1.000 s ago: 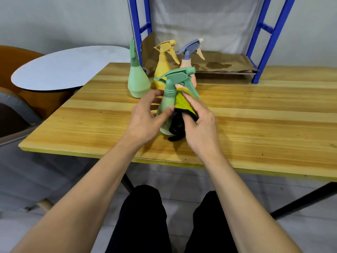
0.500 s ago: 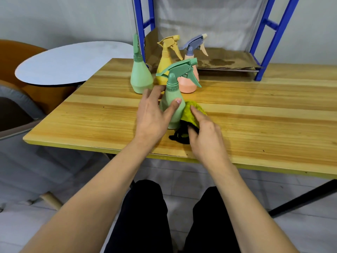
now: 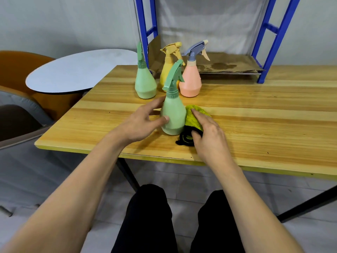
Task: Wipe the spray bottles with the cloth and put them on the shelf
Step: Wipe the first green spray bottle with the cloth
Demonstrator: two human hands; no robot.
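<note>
1. Head cam: left hand (image 3: 140,123) grips green spray bottle (image 3: 173,115), upright on table (image 3: 255,125).
2. Right hand (image 3: 209,136) grasps yellow cloth (image 3: 193,117), touching bottle's right side.
3. Beyond hands: 3 more bottles (image 3: 189,81), blue shelf (image 3: 262,50).

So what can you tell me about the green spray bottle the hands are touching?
The nearest green spray bottle looks like matte plastic: a pale, pear-shaped body with a darker green collar and trigger head, its nozzle pointing away and to the right. It stands upright on the wooden table, in front of three other bottles. The left hand holds its left side, thumb on the front. The yellow-green cloth presses against its right side under the right hand.
</note>
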